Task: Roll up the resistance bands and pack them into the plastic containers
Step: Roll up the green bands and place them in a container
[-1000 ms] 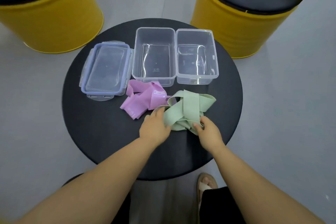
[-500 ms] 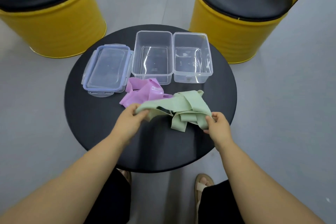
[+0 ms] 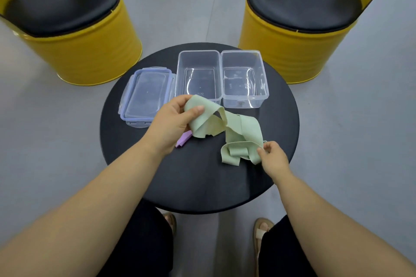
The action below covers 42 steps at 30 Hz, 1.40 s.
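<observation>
A pale green resistance band (image 3: 238,129) stretches, tangled, between both hands above the round black table (image 3: 198,182). My left hand (image 3: 173,122) grips one end, raised near the containers. My right hand (image 3: 273,158) pinches the folded other end low by the table's right side. The pink band (image 3: 183,139) lies mostly hidden under my left hand; only a corner shows. Two clear open plastic containers (image 3: 198,74) (image 3: 244,78) stand side by side at the back of the table, with nothing in them.
A clear lid with blue clips (image 3: 146,94) lies left of the containers. Two yellow drum stools with black seats (image 3: 67,18) (image 3: 304,11) stand behind the table on the grey floor. My knees and sandalled feet show below the table's front edge.
My left hand has lifted its end of the green band up and back toward the containers, covering the pink band. The green band has stretched out; my right hand keeps pinching its lower end.
</observation>
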Each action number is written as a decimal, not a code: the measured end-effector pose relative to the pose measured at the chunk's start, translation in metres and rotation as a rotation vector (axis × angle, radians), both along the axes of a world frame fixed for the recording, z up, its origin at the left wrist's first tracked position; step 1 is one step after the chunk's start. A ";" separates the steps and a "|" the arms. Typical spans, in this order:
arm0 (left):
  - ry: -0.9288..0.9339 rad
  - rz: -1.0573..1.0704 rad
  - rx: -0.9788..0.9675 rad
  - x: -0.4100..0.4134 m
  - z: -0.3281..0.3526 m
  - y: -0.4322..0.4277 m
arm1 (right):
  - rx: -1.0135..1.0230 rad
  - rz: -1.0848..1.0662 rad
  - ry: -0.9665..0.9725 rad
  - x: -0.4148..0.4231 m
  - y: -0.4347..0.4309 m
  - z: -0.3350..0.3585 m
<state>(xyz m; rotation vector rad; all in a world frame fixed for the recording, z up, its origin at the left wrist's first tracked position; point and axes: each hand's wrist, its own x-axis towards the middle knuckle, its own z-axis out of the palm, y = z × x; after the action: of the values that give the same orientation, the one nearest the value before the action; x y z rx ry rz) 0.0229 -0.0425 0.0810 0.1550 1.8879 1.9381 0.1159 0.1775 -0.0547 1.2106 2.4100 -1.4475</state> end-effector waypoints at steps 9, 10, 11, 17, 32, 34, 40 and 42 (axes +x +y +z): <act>0.044 -0.013 0.083 0.008 0.051 0.008 | 0.000 -0.013 -0.005 0.001 0.004 0.017; 0.060 -0.017 0.102 0.010 0.057 0.010 | 0.004 -0.012 -0.009 0.001 0.004 0.018; 0.070 -0.012 0.140 0.011 0.065 0.011 | 0.011 -0.013 -0.018 0.001 0.004 0.020; 0.013 -0.116 0.206 0.024 0.091 0.019 | -0.040 -0.013 -0.065 -0.006 -0.001 0.037; 0.013 -0.350 -0.242 0.049 0.122 -0.015 | -0.215 0.643 0.525 0.033 -0.061 0.215; 0.049 -0.368 -0.203 0.055 0.134 -0.018 | -0.150 0.624 0.598 0.038 -0.070 0.231; -0.005 -0.219 -0.036 0.072 0.160 -0.031 | 0.078 0.402 0.748 0.051 -0.082 0.265; -0.097 -0.164 0.076 0.079 0.163 -0.035 | 0.233 0.416 0.710 0.052 -0.085 0.279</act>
<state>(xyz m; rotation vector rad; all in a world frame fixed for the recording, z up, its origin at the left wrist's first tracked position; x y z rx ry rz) 0.1022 -0.0779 0.2440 0.2275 1.6863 1.8725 0.1684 0.0927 0.2242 0.1527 3.0818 -1.6752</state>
